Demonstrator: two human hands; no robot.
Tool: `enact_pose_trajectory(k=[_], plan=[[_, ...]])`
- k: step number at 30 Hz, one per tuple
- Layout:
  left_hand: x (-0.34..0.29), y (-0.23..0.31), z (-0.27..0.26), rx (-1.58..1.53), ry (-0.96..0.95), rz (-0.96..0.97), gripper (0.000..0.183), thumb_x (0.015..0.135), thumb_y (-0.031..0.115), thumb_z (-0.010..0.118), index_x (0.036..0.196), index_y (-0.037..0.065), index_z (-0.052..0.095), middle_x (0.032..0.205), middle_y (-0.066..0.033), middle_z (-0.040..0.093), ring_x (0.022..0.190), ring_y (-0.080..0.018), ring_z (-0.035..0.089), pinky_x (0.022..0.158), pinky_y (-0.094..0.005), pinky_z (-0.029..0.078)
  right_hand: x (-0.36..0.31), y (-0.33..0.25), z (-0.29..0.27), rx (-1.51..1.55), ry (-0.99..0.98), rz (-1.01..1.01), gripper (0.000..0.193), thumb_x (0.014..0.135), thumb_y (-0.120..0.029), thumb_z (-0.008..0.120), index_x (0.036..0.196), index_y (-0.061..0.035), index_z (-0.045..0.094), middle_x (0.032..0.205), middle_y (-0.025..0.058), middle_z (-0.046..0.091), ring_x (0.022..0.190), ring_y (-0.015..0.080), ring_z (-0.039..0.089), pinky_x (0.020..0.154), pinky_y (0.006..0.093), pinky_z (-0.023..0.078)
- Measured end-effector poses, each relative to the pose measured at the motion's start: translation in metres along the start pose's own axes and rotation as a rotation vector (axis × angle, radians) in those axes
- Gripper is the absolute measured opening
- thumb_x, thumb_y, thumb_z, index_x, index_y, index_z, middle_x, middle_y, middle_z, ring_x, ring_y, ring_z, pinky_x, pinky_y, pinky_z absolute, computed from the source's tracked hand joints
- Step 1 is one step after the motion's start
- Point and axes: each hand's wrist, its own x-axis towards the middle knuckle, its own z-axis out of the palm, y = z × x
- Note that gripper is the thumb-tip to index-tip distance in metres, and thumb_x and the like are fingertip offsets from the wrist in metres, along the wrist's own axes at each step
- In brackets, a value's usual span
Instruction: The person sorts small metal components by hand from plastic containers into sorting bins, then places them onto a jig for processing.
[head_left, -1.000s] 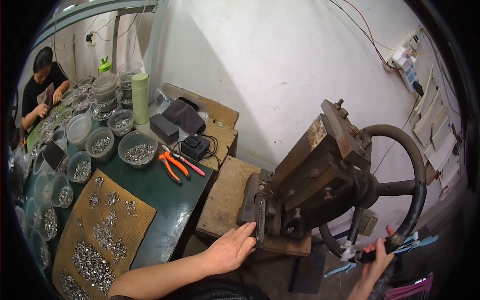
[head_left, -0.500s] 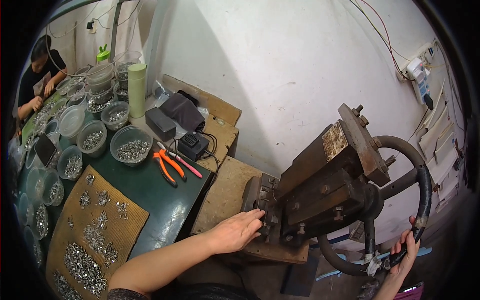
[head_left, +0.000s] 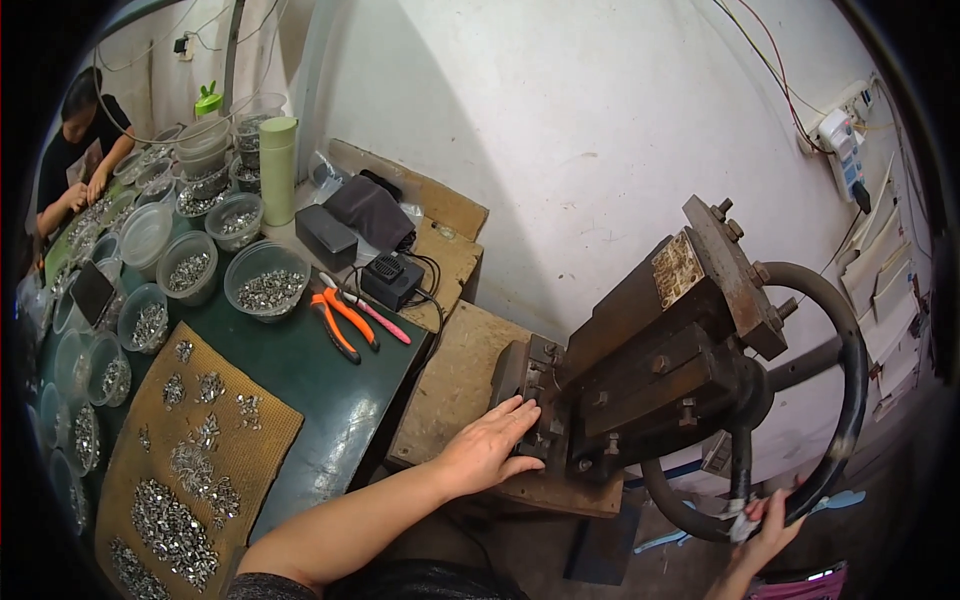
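Head view: your left hand (head_left: 488, 452), nearer the press (head_left: 645, 385) on the wooden bench (head_left: 450, 372), touches its near end, fingers extended; any hold cannot be told. Its long axis slopes up rightward; your right hand (head_left: 764, 537) grips the wheel (head_left: 857, 385) low.

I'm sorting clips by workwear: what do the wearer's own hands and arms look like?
The left hand and right hand are ungloved. The left forearm is bare up to a dark sleeve; on the right forearm, no sleeve shows.
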Motion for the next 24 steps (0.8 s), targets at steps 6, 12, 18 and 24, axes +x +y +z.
enact_pose_trajectory(k=[6, 12, 18, 24], plan=[[0.0, 0.003, -0.003, 0.055, 0.009, 0.009, 0.077, 0.086, 0.043, 0.08, 0.143, -0.002, 0.053, 0.146, -0.0193, 0.057, 0.139, -0.037, 0.05, 0.111, -0.0432, 0.046, 0.128, -0.063, 0.006, -0.149, -0.353, 0.224, 0.046, 0.094, -0.022, 0.069, 0.133, -0.0006, 0.056, 0.076, -0.0004, 0.051, 0.055, 0.0079, 0.051, 0.047, 0.0253, 0.042], [0.0, 0.003, -0.002, 0.088, 0.039, 0.025, 0.076, 0.086, 0.047, 0.078, 0.14, -0.002, 0.056, 0.144, -0.0191, 0.059, 0.136, -0.0352, 0.053, 0.111, -0.0411, 0.046, 0.111, -0.031, -0.018, -0.045, -0.257, 0.142, 0.034, 0.098, -0.018, 0.065, 0.126, -0.0027, 0.055, 0.078, 0.0004, 0.052, 0.054, 0.0083, 0.049, 0.047, 0.024, 0.039], [-0.005, 0.011, 0.0, 0.098, 0.037, 0.04, 0.074, 0.086, 0.047, 0.078, 0.139, -0.002, 0.057, 0.143, -0.0192, 0.059, 0.133, -0.0352, 0.055, 0.11, -0.0407, 0.047, -0.022, 0.004, -0.001, 0.14, 0.027, -0.009, 0.032, 0.098, -0.003, 0.06, 0.127, 0.0002, 0.05, 0.072, 0.0029, 0.047, 0.054, 0.0108, 0.046, 0.054, 0.0294, 0.043], [-0.001, 0.009, -0.003, 0.109, 0.058, 0.037, 0.074, 0.086, 0.047, 0.078, 0.138, -0.002, 0.058, 0.143, -0.0188, 0.06, 0.132, -0.0351, 0.056, 0.109, -0.0408, 0.048, 0.091, -0.055, -0.009, -0.092, -0.283, 0.224, 0.045, 0.095, -0.019, 0.068, 0.132, 0.0004, 0.053, 0.081, 0.0023, 0.055, 0.054, 0.0092, 0.051, 0.049, 0.029, 0.045]])
